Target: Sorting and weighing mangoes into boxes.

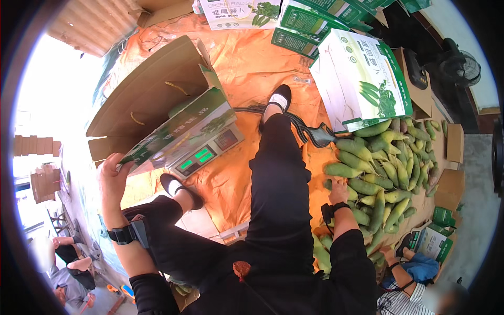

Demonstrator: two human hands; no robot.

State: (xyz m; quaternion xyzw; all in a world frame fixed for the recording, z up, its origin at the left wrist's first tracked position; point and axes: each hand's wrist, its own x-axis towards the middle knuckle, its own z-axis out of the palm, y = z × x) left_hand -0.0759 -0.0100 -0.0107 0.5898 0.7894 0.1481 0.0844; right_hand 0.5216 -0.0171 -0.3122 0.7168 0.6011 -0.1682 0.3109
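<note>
My left hand (114, 169) pinches the near corner of a printed cardboard box's flap. This opened box (157, 90), with yellow cord handles, stands on a digital scale (201, 155) with lit green displays; at least one green radish shows dimly inside. To the right, my right hand (338, 191) rests at the left edge of a large pile of green radishes (393, 169), its fingers on a radish (327, 184). Whether the fingers have closed around it is not clear.
An orange tarp (232, 189) covers the floor. A white and green carton (362, 78) stands behind the pile, near more cartons (299, 31) and a fan (460, 67). A person (409, 275) sits at the lower right; others are at the lower left. A dark strap (295, 122) lies by my foot.
</note>
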